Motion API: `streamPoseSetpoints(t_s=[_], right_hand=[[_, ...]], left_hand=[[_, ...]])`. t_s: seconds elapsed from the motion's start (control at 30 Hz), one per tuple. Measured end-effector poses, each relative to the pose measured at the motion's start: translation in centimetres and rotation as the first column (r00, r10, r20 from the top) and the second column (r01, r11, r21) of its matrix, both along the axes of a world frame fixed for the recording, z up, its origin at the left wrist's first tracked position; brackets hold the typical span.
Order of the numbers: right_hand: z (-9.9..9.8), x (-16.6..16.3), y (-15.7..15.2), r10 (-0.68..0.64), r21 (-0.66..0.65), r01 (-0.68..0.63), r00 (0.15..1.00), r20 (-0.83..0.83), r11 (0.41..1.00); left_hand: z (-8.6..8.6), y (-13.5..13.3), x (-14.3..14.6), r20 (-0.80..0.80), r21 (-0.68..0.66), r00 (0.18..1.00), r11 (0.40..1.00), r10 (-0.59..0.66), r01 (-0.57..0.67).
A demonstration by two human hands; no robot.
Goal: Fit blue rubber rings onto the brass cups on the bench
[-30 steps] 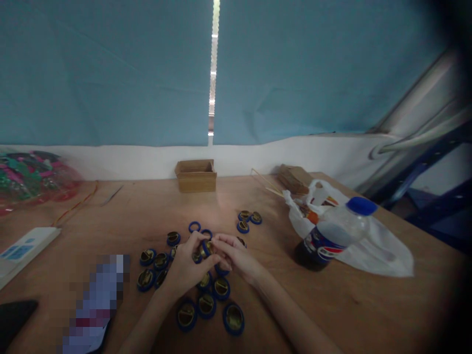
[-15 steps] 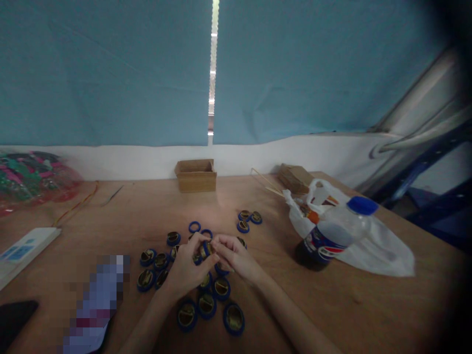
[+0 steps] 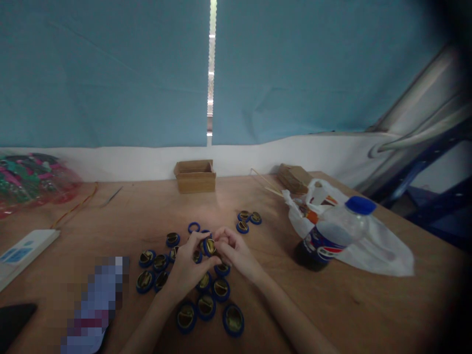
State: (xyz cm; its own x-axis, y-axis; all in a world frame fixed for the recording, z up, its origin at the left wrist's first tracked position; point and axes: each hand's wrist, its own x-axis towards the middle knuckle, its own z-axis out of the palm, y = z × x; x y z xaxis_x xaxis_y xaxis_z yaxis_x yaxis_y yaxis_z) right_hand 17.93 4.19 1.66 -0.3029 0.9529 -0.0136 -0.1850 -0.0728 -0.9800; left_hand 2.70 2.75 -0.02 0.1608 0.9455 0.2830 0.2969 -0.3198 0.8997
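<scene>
My left hand grips a round pin badge between thumb and fingers, its gold back and blue rim facing me. From the other side, the closed fingertips of my right hand meet the badge's right edge; exactly what they pinch there is hard to see. Around and below my hands lie several similar badges, gold backs up with a pin bar across most of them. Some are partly covered by my hands. A bare blue ring rests just beyond my left fingers.
Three more badges form a small group behind my right hand. An open cardboard box stands at the back. To the right are a cola bottle and a white plastic bag. A power strip and a blurred-out object lie left.
The badge has turned so that its gold back shows more fully. My right fingers have shifted slightly and curled at its edge. Other badges stay put.
</scene>
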Motion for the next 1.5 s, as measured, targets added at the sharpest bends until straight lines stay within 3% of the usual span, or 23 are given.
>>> streamPoseSetpoints(t_s=[0.37,0.6,0.77,0.9,1.0,1.13,1.3,1.4,1.5], right_hand=[[-1.0,-0.2,0.2,-0.041,0.024,0.039,0.995,0.095,0.999],[0.3,0.3,-0.1,-0.029,0.038,0.026,0.997,0.074,0.999],[0.8,0.7,-0.2,0.007,0.113,-0.017,0.996,0.090,0.993],[0.2,0.5,-0.4,0.002,0.206,-0.050,0.974,0.226,0.977],[-0.2,0.3,-0.7,-0.102,0.339,-0.031,0.924,0.368,0.940],[0.1,0.0,-1.2,-0.248,0.527,-0.087,0.810,0.531,0.845],[0.6,-0.5,-2.0,-0.330,0.662,-0.195,0.744,0.580,0.723],[0.4,-0.4,-2.1,-0.380,0.691,-0.133,0.754,0.536,0.710],[0.4,0.5,-1.5,-0.518,0.715,0.027,0.708,0.480,0.699]], left_hand=[[1.0,-0.3,0.0,-0.081,-0.001,0.997,1.000,-0.021,0.021],[1.8,-0.6,0.2,-0.188,0.012,0.982,1.000,0.011,-0.009],[1.2,-0.4,0.3,-0.270,0.082,0.961,0.996,0.057,-0.036],[0.3,-0.1,0.0,-0.314,0.158,0.947,0.987,0.065,-0.016],[-0.3,0.2,-0.1,-0.311,0.198,0.950,0.980,0.030,0.033],[-0.9,0.4,-0.2,-0.334,0.223,0.942,0.973,0.029,0.049],[-1.1,0.3,-0.2,-0.356,0.237,0.933,0.970,0.043,0.046],[-1.0,0.1,-0.3,-0.345,0.248,0.938,0.967,0.035,0.055],[-0.6,-0.1,-0.3,-0.349,0.239,0.936,0.971,0.055,0.032]])
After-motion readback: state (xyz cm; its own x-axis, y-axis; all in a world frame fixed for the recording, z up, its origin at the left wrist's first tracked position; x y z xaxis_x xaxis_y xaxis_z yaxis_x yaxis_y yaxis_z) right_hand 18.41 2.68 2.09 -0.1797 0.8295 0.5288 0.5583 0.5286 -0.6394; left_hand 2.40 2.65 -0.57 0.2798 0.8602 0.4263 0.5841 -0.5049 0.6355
